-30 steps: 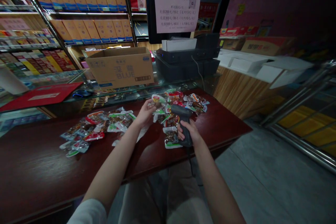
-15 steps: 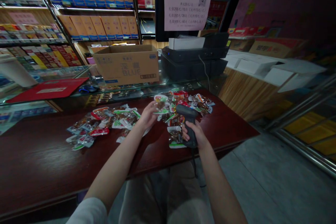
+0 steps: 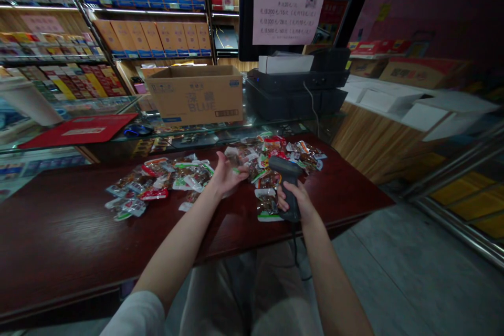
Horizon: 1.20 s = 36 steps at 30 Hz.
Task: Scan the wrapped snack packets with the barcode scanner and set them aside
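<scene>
My right hand (image 3: pixel 296 200) is wrapped around the grip of a dark handheld barcode scanner (image 3: pixel 286 184), its head tilted toward the left and its cable hanging off the table's front edge. My left hand (image 3: pixel 228 176) has its thumb raised and its fingers stretched out to the right. Just beyond those fingers lies a clear snack packet (image 3: pixel 236 155), partly hidden; whether they touch it I cannot tell. Another snack packet (image 3: pixel 266 203) with a green edge rests beside the scanner. Several more packets form a right pile (image 3: pixel 275 144) and a left pile (image 3: pixel 157 181).
The dark red table (image 3: pixel 74 236) meets a glass counter bearing an open cardboard box (image 3: pixel 197 97), a red folder (image 3: pixel 79 131), a mouse (image 3: pixel 137 130) and a white cup (image 3: pixel 29 101). Behind stand a monitor with a paper sign (image 3: pixel 289 8) and a black cash drawer (image 3: pixel 293 100).
My left hand has opened from its grip on a green-edged snack packet, thumb now apart from the fingers. The right hand still holds the scanner. The whole view has shifted slightly.
</scene>
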Motion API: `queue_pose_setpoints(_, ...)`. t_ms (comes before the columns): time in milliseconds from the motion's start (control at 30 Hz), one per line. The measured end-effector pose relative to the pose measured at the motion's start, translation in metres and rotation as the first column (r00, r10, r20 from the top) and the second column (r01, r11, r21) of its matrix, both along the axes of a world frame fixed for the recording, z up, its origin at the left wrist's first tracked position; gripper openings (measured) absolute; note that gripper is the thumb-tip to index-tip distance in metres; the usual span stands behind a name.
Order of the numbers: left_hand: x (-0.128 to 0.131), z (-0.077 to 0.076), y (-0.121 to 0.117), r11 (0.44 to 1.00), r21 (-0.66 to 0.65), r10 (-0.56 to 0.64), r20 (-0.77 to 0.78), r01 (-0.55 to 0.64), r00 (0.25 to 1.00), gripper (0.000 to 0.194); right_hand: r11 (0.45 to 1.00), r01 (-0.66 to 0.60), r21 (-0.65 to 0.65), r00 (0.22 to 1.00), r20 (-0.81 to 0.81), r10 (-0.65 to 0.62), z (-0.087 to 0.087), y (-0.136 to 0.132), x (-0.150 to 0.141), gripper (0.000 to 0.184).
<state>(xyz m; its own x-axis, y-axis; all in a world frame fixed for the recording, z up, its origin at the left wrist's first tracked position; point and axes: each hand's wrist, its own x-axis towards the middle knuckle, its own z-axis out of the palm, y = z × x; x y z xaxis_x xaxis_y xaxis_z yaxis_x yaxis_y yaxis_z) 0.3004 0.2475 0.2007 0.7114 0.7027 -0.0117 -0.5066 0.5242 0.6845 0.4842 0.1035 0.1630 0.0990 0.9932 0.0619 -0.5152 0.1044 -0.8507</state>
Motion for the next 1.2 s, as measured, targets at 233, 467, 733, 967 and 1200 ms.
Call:
queue_pose_setpoints(233,0.003,-0.011,0.012,0.997,0.064,0.055,-0.159,-0.045,0.986,0.038,1.000,-0.009,-0.002,1.000,0.020,0.009,0.001,-0.001,0.000,0.032)
queue_pose_setpoints(467,0.006,-0.012,0.016,0.981,0.152,0.139,-0.115,-0.121,0.984,0.031,1.000,-0.016,-0.007,0.999,0.038,0.017,-0.001,0.001,-0.001,0.033)
queue_pose_setpoints(733,0.007,-0.006,0.012,0.943,0.273,0.222,-0.085,-0.192,0.971,0.041,0.999,-0.025,-0.039,0.995,0.095,0.029,0.000,-0.002,-0.003,0.033)
queue_pose_setpoints(967,0.008,-0.006,0.011,0.966,0.192,0.185,-0.061,-0.171,0.981,0.047,0.999,-0.022,-0.030,0.995,0.093,0.025,-0.003,-0.001,-0.003,0.026)
queue_pose_setpoints(1200,0.010,-0.006,0.007,0.983,0.097,0.153,0.008,-0.153,0.988,0.040,0.999,-0.047,-0.027,0.993,0.110,0.050,-0.001,-0.002,-0.004,0.028)
